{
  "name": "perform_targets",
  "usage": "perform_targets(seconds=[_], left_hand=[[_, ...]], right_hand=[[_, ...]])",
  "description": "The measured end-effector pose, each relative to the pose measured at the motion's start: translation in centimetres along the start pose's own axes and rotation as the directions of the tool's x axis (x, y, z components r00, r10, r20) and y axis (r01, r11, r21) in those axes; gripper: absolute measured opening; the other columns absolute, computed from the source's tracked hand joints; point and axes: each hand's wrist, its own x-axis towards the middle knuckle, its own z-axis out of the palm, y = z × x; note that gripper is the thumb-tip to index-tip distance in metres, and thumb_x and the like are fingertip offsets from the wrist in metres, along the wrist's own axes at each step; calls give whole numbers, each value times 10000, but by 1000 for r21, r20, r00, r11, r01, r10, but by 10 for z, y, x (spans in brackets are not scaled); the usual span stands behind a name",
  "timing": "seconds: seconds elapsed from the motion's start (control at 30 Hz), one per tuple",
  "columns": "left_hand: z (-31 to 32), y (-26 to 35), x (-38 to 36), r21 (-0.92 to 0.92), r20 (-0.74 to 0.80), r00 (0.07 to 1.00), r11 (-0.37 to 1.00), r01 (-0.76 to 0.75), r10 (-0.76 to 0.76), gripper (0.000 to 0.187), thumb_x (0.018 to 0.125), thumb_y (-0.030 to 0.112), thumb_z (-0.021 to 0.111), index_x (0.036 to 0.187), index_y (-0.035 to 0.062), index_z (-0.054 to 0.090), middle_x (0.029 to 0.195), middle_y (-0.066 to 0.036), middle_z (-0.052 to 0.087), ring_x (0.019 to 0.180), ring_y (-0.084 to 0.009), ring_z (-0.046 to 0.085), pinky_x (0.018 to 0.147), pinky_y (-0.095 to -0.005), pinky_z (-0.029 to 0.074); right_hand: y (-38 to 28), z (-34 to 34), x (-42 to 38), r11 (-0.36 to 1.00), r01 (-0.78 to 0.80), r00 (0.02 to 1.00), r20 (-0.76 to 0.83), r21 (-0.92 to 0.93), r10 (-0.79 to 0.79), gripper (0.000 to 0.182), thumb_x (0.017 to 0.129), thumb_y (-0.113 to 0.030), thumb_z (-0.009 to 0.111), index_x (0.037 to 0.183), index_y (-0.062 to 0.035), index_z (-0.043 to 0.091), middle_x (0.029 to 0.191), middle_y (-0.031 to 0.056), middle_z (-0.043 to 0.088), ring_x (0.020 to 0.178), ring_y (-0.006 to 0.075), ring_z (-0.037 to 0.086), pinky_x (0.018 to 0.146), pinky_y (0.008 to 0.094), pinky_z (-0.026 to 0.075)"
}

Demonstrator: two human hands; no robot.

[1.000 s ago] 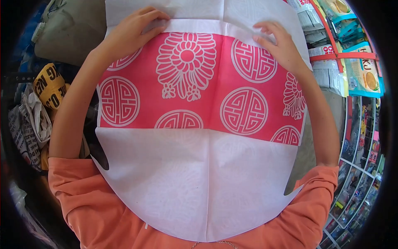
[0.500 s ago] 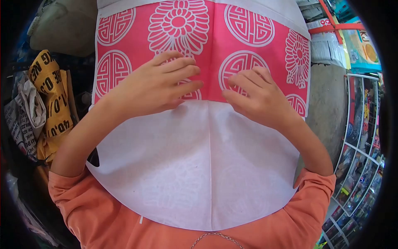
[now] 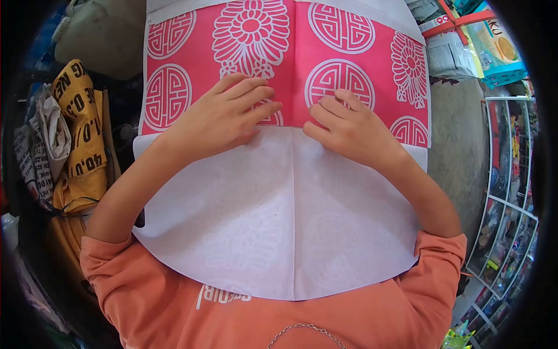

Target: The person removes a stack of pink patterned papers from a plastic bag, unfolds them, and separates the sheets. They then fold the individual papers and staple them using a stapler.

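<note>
A large sheet of wrapping paper lies before me, its pink printed face (image 3: 290,52) showing white flowers and round emblems. Its white near part (image 3: 244,192) reaches back to my chest, with the print showing faintly through and a crease down the middle. My left hand (image 3: 232,107) rests at the border of pink and white, fingers stretched and slightly apart, thumb over the white edge. Across the crease, my right hand (image 3: 349,125) is at the same border, fingers loosely bent and apart, thumb side at the white edge.
Yellow printed bags (image 3: 81,128) and a crumpled pale wrapper (image 3: 53,131) lie at the left, below a grey rounded object (image 3: 104,38). Packaged goods (image 3: 494,49) with a red strap stand at the upper right. A white-framed rack of small items (image 3: 508,192) is on the right.
The white edge now lies a little farther up over the pink print, and its near rim has drawn away from my chest. Both hands have shifted slightly with the paper; the right has moved left.
</note>
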Motion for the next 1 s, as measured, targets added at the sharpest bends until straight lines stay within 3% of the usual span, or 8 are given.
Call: perform_targets(seconds=[0.4,0.77,0.87,1.0], left_hand=[[0,3,-2,-27,-27,998,998,49,-50,694,737,170,808,1377,121,544,1384,-54,542,1326,-243,477,1119,-425,371],[-27,16,-16,21,-124,977,983,180,-176,877,641,113,822,1455,142,498,1436,-71,509,1344,-282,461,1127,-460,368],[-31,16,-15,51,-174,960,972,231,-219,845,646,100,817,1434,129,514,1386,-75,553,1287,-267,519,1112,-453,393],[-41,0,-21,145,-273,936,952,268,-222,661,654,79,806,1290,97,628,1177,-70,671,1124,-249,626,1063,-444,447]], right_hand=[[-11,-14,1,995,-45,988,-153,-92,30,108,789,-136,675,880,-146,619,816,-20,563,803,133,602,848,335,487],[-3,-59,12,972,-183,923,-365,-144,120,144,733,-105,731,850,-161,669,902,-9,623,808,144,601,789,354,468],[4,-66,12,965,-206,908,-399,-162,127,162,728,-83,737,858,-166,686,919,0,636,821,151,606,782,361,466],[9,-69,11,959,-227,900,-413,-171,139,217,721,-56,734,900,-175,700,936,6,638,825,160,606,782,362,469]])
